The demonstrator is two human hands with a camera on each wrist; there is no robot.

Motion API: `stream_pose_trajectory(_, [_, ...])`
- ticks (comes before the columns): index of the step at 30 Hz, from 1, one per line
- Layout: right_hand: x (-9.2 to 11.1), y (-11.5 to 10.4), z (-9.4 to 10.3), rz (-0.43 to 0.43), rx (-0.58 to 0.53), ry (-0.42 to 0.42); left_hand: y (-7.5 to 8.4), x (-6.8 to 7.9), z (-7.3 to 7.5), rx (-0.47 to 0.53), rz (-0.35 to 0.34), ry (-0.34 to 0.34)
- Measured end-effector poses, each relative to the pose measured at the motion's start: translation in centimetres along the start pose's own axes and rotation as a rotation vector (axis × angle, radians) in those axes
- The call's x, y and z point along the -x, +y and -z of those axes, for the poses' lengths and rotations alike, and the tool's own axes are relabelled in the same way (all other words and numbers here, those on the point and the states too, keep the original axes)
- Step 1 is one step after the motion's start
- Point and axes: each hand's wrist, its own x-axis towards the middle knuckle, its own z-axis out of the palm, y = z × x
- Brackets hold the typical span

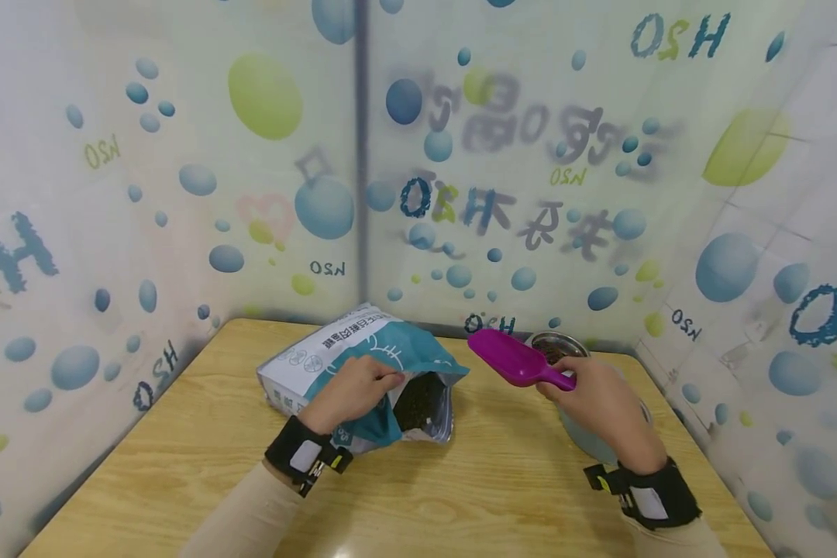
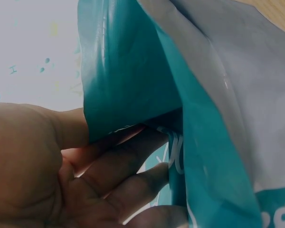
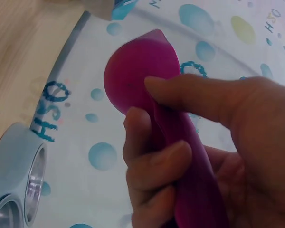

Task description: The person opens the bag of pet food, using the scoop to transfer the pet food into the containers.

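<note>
A teal and white food bag (image 1: 408, 341) lies on its side on the table, its mouth facing right with dark contents (image 1: 417, 403) inside. My left hand (image 1: 352, 391) pinches the upper edge of that mouth. In the left wrist view, the thumb lies on one side of the teal flap (image 2: 128, 71), with fingers behind it. My right hand (image 1: 603, 399) grips the handle of a magenta scoop (image 1: 509, 358), held above the table with its blade pointing left. In the right wrist view, fingers curl around the scoop (image 3: 142, 71). Whether the scoop holds anything cannot be told.
A pale blue double-bowl feeder (image 1: 589, 442) with metal inserts stands under and behind my right hand. Brown kibble (image 1: 552, 353) shows in its far bowl; my hand covers much of the near one. Patterned curtains (image 1: 502, 170) enclose the wooden table (image 1: 202, 434) at the back and sides.
</note>
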Motion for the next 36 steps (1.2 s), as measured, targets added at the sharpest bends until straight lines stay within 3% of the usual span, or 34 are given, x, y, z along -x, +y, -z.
stream_pose_trajectory(8, [0.9, -1.4, 1.4, 0.035, -0.122, -0.165, 0.2, -0.3, 0.3, 0.009, 0.006, -0.015])
stream_pose_trajectory(23, [2.3, -1.7, 2.6, 0.236, -0.178, -0.329, 0.1, -0.1, 0.1, 0.017, 0.014, -0.026])
stream_pose_trajectory(30, [2.4, -2.3, 1.7, 0.280, -0.203, -0.400, -0.1, -0.1, -0.1, 0.004, -0.001, -0.009])
stream_pose_trajectory(36, [2.1, -3.5, -0.7, 0.291, -0.203, -0.413, 0.0, 0.0, -0.2, 0.007, 0.015, 0.003])
